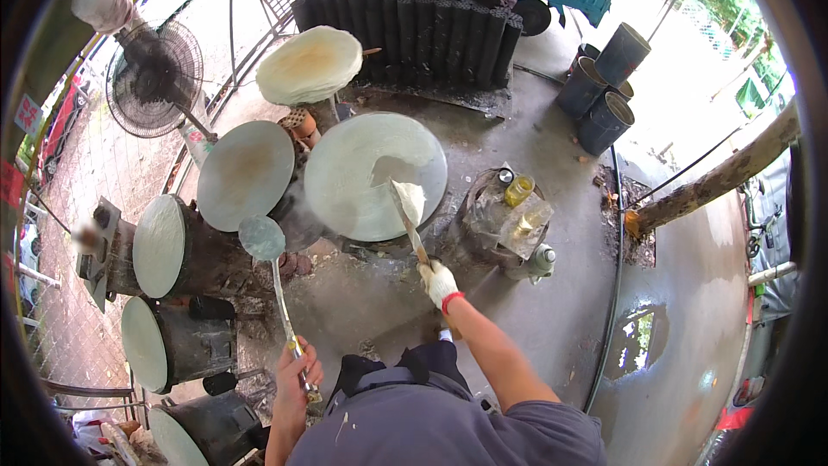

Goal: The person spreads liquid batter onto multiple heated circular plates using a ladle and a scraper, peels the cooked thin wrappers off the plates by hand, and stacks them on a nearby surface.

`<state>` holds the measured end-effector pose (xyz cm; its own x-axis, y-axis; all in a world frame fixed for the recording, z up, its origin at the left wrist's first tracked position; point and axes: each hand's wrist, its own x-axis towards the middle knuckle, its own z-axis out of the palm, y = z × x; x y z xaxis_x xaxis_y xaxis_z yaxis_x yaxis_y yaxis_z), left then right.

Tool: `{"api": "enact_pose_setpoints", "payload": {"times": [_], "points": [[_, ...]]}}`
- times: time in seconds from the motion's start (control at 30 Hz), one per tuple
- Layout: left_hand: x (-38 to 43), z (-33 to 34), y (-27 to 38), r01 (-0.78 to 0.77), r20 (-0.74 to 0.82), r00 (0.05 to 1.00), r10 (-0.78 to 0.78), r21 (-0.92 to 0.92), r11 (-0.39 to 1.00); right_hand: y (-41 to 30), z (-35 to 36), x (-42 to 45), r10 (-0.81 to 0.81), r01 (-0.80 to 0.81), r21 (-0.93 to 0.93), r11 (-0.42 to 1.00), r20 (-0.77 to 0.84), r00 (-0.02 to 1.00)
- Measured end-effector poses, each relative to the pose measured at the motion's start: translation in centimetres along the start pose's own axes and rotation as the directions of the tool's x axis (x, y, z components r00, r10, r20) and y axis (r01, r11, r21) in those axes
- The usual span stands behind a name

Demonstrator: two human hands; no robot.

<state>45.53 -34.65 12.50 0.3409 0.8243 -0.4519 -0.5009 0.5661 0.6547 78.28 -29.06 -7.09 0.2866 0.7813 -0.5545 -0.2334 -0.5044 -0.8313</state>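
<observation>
My left hand (298,369), bare, is closed round the handle of a long metal ladle (262,237), whose round pale bowl is raised beside a griddle at the left. In a white work glove with a red cuff, my right hand (436,279) grips a long flat scraper (405,215). Pale batter or dough clings to the scraper's end, over the large round griddle (375,175) in front of me. A whitish layer covers much of that griddle, with a darker bare patch near its middle. Whether the scraper touches the surface I cannot tell.
Several round griddles on drum stoves (200,336) curve down the left side. A stack of thin flatbreads (310,65) stands beyond, near a fan (154,77) and black coal briquettes (440,39). At the right are a small stand with jars (519,190), a kettle-like flask (541,260), buckets (606,123) and a slanting post (711,175).
</observation>
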Motion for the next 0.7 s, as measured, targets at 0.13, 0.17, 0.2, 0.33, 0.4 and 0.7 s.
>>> {"api": "enact_pose_setpoints", "payload": {"times": [0.13,0.17,0.2,0.33,0.4,0.7], "points": [[2.2,5.7,-2.0,-0.009,-0.027,1.000,0.009,-0.012,1.000,-1.5,-4.4,1.3,-0.231,0.264,-0.532,0.805,0.128,0.964],[2.4,6.7,-2.3,-0.016,-0.033,0.999,0.016,-0.007,1.000,-0.8,-5.3,0.9,-0.213,0.335,-0.648,0.683,0.263,0.941],[2.8,7.7,-3.2,-0.022,-0.016,1.000,0.022,-0.021,1.000,-1.0,-6.9,1.0,-0.324,0.380,-0.716,0.586,0.223,0.920],[4.1,11.1,-4.4,-0.025,-0.027,0.999,0.024,-0.043,0.999,-9.3,-6.8,6.1,-0.343,0.290,-0.719,0.632,0.076,0.936],[4.8,12.0,-4.6,-0.031,-0.026,0.999,0.029,-0.049,0.998,-9.3,-6.5,6.7,-0.346,0.374,-0.677,0.634,0.185,0.920],[5.4,10.6,-4.1,-0.030,-0.085,0.996,0.024,-0.079,0.996,-6.4,-9.9,4.3,-0.283,0.258,-0.776,0.576,0.106,0.953]]}}
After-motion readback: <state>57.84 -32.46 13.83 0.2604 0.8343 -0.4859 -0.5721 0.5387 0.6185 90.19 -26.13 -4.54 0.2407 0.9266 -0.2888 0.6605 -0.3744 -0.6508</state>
